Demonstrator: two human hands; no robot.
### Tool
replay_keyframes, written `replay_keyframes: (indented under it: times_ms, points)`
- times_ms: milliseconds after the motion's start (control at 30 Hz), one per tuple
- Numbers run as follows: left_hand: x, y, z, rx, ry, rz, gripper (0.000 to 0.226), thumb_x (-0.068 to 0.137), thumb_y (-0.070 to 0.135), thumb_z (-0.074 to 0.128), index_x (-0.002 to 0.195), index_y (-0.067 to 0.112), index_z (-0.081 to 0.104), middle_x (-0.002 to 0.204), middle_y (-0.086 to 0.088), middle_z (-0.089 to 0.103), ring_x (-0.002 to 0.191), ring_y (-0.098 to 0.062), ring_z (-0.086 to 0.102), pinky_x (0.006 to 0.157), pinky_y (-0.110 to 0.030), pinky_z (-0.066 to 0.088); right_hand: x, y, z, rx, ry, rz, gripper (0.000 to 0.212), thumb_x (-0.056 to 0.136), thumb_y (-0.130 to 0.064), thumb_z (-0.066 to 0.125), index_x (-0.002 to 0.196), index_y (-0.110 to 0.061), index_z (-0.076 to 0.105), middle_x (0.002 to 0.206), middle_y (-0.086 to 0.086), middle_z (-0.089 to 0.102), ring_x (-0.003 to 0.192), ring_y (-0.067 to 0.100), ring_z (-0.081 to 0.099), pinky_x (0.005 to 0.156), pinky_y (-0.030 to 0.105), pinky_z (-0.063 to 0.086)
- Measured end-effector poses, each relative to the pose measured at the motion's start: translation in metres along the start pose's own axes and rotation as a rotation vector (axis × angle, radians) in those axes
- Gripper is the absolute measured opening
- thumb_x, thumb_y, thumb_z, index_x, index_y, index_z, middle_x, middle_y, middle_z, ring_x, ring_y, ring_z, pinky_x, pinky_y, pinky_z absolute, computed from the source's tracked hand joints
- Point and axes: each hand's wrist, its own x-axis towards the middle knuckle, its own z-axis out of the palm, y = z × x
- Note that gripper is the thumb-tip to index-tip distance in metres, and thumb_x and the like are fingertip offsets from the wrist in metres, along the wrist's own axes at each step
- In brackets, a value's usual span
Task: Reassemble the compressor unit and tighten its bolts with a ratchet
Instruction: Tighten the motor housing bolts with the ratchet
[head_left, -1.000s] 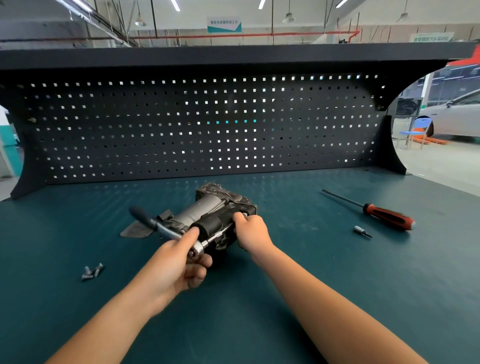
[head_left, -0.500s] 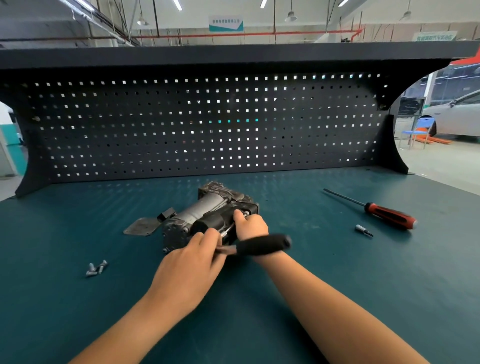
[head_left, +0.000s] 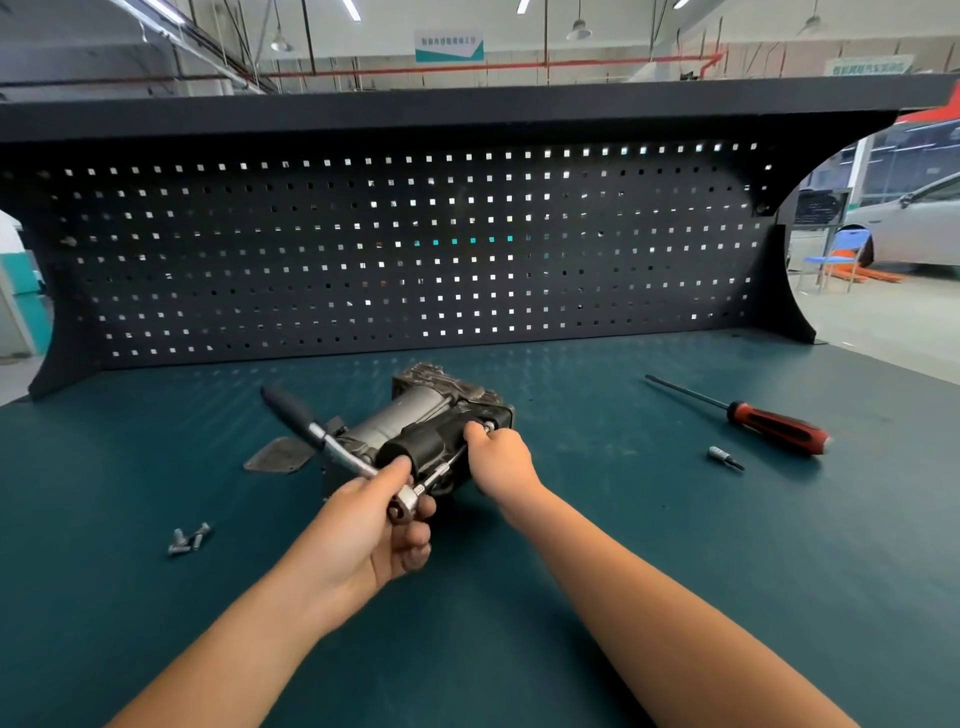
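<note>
- Green bench (head_left: 675, 571) holds my compressor (head_left: 431, 410), centre.
- Left hand (head_left: 371, 525) grips the ratchet (head_left: 332, 446) head.
- Right hand (head_left: 500, 460) pinches the extension (head_left: 448, 466) tip at the compressor.

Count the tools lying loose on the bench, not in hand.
2: a red-handled screwdriver at the right, and a small bit just in front of it. Others may hide behind the compressor.

Bench top (head_left: 571, 597): dark teal. Pegboard (head_left: 363, 260): black, grid of square holes. Screwdriver (head_left: 774, 428): red-black handle. Compressor (head_left: 426, 426): grey and black. Ratchet (head_left: 332, 441): silver, black grip.
</note>
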Motion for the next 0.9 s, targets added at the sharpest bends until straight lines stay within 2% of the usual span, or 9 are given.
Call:
replay_keyframes:
  times_ms: [100, 200, 300, 400, 467, 567, 733, 800, 900]
  points:
    - [0.003, -0.002, -0.009, 0.726, 0.067, 0.420, 0.011, 0.097, 0.026, 0.045, 0.088, 0.020, 0.045, 0.066, 0.005, 0.054, 0.043, -0.008, 0.051, 0.048, -0.019, 0.042, 0.001, -0.002, -0.002, 0.000, 0.012, 0.014, 0.042, 0.093, -0.032, 0.041, 0.056, -0.013, 0.040, 0.059, 0.001, 0.045, 0.054, 0.017, 0.042, 0.054, 0.028, 0.035]
    - [0.005, -0.003, -0.022, 1.478, 0.079, 0.825, 0.009, 0.093, 0.031, 0.047, 0.102, 0.028, 0.047, 0.085, 0.011, 0.050, 0.075, -0.016, 0.058, 0.063, -0.027, 0.040, 0.001, -0.003, -0.003, -0.017, 0.012, 0.021, 0.046, 0.092, -0.041, 0.047, 0.056, -0.013, 0.044, 0.058, 0.000, 0.047, 0.058, 0.020, 0.046, 0.060, 0.028, 0.037]
    - [0.005, -0.007, -0.027, 1.771, 0.015, 0.954, 0.023, 0.090, 0.030, 0.057, 0.111, 0.034, 0.050, 0.094, 0.007, 0.040, 0.075, -0.021, 0.059, 0.056, -0.029, 0.037, 0.001, -0.003, -0.003, 0.049, -0.006, 0.032, 0.040, 0.091, -0.033, 0.048, 0.057, -0.012, 0.040, 0.059, 0.002, 0.044, 0.053, 0.018, 0.040, 0.052, 0.027, 0.032]
    - [0.007, -0.008, -0.028, 1.653, 0.104, 0.902, 0.029, 0.092, 0.038, 0.053, 0.119, 0.036, 0.045, 0.101, 0.013, 0.048, 0.082, -0.016, 0.061, 0.061, -0.029, 0.041, 0.000, -0.007, -0.005, 0.088, -0.035, 0.043, 0.032, 0.092, -0.022, 0.043, 0.061, -0.010, 0.040, 0.064, 0.006, 0.044, 0.055, 0.020, 0.037, 0.050, 0.026, 0.027]
    - [0.009, -0.011, -0.023, 1.317, 0.089, 0.772, 0.017, 0.092, 0.038, 0.051, 0.108, 0.035, 0.046, 0.084, 0.017, 0.055, 0.071, -0.009, 0.058, 0.063, -0.027, 0.042, 0.000, -0.008, -0.004, 0.050, -0.064, 0.039, 0.028, 0.093, -0.018, 0.041, 0.069, -0.006, 0.047, 0.075, 0.012, 0.049, 0.065, 0.021, 0.043, 0.055, 0.027, 0.031]
    - [0.009, -0.011, -0.007, 0.690, 0.010, 0.438, 0.012, 0.094, 0.033, 0.049, 0.088, 0.022, 0.048, 0.065, 0.004, 0.051, 0.039, -0.010, 0.048, 0.043, -0.018, 0.038, 0.000, -0.006, -0.005, 0.080, -0.055, 0.044, 0.028, 0.092, -0.018, 0.040, 0.065, -0.010, 0.042, 0.068, 0.006, 0.044, 0.056, 0.019, 0.037, 0.048, 0.026, 0.025]
    - [0.001, 0.002, -0.003, -0.069, -0.067, -0.077, 0.024, 0.095, 0.035, 0.046, 0.083, 0.014, 0.053, 0.055, -0.003, 0.055, 0.032, -0.008, 0.045, 0.031, -0.016, 0.039, -0.001, -0.005, -0.005, 0.113, -0.057, 0.044, 0.031, 0.091, -0.019, 0.040, 0.061, -0.012, 0.037, 0.061, 0.003, 0.040, 0.052, 0.018, 0.034, 0.046, 0.026, 0.023]
    - [0.002, 0.005, -0.006, -0.197, -0.096, -0.148, 0.025, 0.095, 0.034, 0.045, 0.080, 0.015, 0.053, 0.054, -0.002, 0.054, 0.031, -0.005, 0.044, 0.032, -0.014, 0.039, -0.001, -0.005, -0.004, 0.116, -0.056, 0.042, 0.033, 0.091, -0.020, 0.041, 0.060, -0.012, 0.037, 0.061, 0.003, 0.039, 0.051, 0.017, 0.034, 0.045, 0.026, 0.023]
    - [0.004, 0.006, -0.009, -0.040, -0.075, -0.070, 0.020, 0.096, 0.028, 0.047, 0.083, 0.015, 0.053, 0.053, -0.001, 0.054, 0.032, -0.006, 0.043, 0.033, -0.015, 0.039, -0.001, -0.003, -0.004, 0.132, -0.056, 0.041, 0.034, 0.092, -0.022, 0.043, 0.060, -0.013, 0.038, 0.059, 0.001, 0.039, 0.050, 0.016, 0.033, 0.045, 0.025, 0.023]
